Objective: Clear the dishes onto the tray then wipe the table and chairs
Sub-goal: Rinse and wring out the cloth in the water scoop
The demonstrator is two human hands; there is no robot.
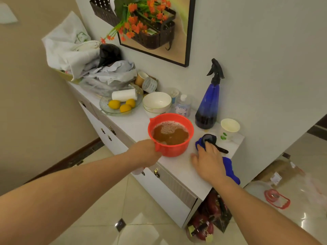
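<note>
A red plastic jug (174, 151) full of brown foamy liquid stands on the white sideboard top (134, 124). My left hand (147, 152) is closed around its handle at the near side. To the right, my right hand (209, 160) lies flat on a blue cloth (230, 167) at the sideboard's near right corner, fingers spread over it. A black spoon-like tool (212, 141) rests on the cloth just past my fingers. Stacked white bowls (157, 103) stand behind the jug.
A blue spray bottle (208, 106), a clear sanitizer bottle (183, 105) and a paper cup (229, 127) stand along the wall. A glass dish with lemons (121, 105) and a pile of bags sit at the left. Red bags and a clear lid lie on the tiled floor.
</note>
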